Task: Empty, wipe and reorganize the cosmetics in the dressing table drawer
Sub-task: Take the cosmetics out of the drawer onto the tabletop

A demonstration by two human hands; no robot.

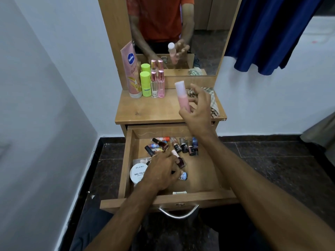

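Two hands are working at once, and the coming move turns on the pink bottle [183,98], which the right hand [198,110] grips low on its body, thumb and curled fingers pinching it while the white cap points up and toward eleven o'clock; the bottle's long axis is close to upright, only slightly tilted. It hangs above the right half of the dressing table top [145,111], and the row already standing there lies toward ten o'clock from it: the pink lotion tube [131,73], the green-capped bottle [146,84] and two slim perfume bottles [157,84], all upright against the mirror [204,42]. Judging by that row, the bottle is likely to be set down beside the perfumes, so the right hand is plainly the nearer one for that placement. The left hand [161,173] is down in the open drawer [126,160], fingers curled over small items; whether it truly grasps one cannot be told, though a dark nail polish bottle [180,161] and a small blue-labelled tube [183,175] lie right at its fingertips. More nail polishes [181,144] lie scattered at the drawer's twelve o'clock end, and a white round tub [138,173] sits at nine o'clock of the left hand. A checked cloth [213,104] lies at three o'clock on the tabletop, just behind the right hand. White walls, a dark tiled floor and a blue curtain [268,33] enclose the corner.
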